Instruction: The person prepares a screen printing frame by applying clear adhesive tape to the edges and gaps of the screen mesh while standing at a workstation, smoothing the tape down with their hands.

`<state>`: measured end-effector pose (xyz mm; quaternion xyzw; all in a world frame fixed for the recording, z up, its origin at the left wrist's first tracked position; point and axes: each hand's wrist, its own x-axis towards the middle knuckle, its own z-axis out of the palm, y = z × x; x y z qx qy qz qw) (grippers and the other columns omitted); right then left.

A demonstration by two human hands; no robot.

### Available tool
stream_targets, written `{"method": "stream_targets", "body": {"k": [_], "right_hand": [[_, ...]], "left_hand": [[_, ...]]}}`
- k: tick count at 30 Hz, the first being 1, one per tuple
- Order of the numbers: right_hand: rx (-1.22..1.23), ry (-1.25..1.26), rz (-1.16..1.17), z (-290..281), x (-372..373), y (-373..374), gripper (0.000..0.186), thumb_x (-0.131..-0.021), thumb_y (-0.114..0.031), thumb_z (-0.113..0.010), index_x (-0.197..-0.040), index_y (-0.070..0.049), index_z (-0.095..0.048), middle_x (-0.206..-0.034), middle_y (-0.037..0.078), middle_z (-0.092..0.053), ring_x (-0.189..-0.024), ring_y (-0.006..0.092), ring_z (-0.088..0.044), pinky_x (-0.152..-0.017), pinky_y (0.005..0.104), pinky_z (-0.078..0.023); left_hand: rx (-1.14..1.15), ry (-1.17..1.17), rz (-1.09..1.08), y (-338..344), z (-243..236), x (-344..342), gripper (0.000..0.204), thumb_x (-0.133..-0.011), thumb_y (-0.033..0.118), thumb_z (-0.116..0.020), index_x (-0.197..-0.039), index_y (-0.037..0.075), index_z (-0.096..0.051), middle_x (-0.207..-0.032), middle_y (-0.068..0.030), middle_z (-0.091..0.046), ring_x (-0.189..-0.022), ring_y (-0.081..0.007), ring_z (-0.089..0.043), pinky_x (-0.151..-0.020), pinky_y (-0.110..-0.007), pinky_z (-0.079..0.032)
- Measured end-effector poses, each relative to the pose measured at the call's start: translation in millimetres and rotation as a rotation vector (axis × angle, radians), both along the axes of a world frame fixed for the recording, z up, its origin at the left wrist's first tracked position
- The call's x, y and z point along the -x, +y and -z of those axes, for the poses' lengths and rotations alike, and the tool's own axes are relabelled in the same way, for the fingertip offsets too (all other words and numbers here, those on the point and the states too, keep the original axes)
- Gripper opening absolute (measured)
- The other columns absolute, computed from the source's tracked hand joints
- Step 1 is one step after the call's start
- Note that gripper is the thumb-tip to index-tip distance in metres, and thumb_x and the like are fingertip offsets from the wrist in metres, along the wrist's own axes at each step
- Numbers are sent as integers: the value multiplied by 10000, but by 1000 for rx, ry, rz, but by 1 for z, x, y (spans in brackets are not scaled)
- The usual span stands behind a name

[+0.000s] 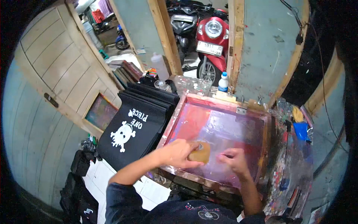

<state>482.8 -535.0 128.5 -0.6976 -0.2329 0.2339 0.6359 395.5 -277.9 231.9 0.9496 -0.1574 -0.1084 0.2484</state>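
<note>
A wooden-framed printing screen (265, 149) with a purplish, red-stained mesh lies before me. My left hand (179, 153) rests over its near left part, index finger and thumb spread on either side of a flat tan patch (203, 154), which looks like tape. A small greyish mark (200, 146) shows near the patch's upper edge. Just to the right, apart from the patch, my right hand (234, 159) is closed in a pinch over the mesh; anything between its fingertips is too small to make out.
Left of the frame lies a stack of black fabric pieces (108, 136), the top one bearing a white skull print (123, 135). Behind the screen stands a white-and-blue bottle (223, 82). A blue packet (300, 131) sits on the cluttered right side. Beyond the doorway is a red scooter (213, 41).
</note>
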Motion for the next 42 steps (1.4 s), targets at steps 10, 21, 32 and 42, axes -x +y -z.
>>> {"method": "stream_targets", "body": {"k": [10, 21, 32, 42], "right_hand": [[175, -195, 692, 39, 24, -272, 187, -803, -120, -797, -852, 4, -667, -768, 62, -663, -681, 164, -617, -636, 311, -493], [-550, -822, 819, -47, 80, -368, 87, -839, -47, -692, -829, -101, -625, -1013, 58, -631, -977, 288, -562, -747, 375, -470], [-571, -641, 783, -30, 79, -403, 143, -743, -59, -687, -753, -158, -584, -860, 25, -553, -901, 282, -506, -898, 460, -453], [-448, -611, 784, -3, 51, -329, 138, -774, -102, -748, -782, -126, -612, -823, 12, -589, -838, 237, -547, -950, 504, -478]], "left_hand": [[-122, -218, 94, 5, -73, 10, 367, -845, 403, -745, -1067, 116, -692, -887, -146, -703, -806, -350, -691, -733, -457, -553], [-303, -1239, 273, -41, -167, 121, 337, -550, 519, -885, -826, 376, -754, -705, 31, -503, -520, -155, -500, -507, -304, -378], [-197, -773, 167, -31, -179, 160, 435, -896, 306, -668, -1311, 206, -581, -1038, -230, -674, -794, -298, -673, -543, -447, -558], [-203, -654, 170, -30, -187, 166, 409, -920, 357, -600, -1275, 155, -584, -1019, -249, -671, -793, -338, -674, -533, -465, -556]]}}
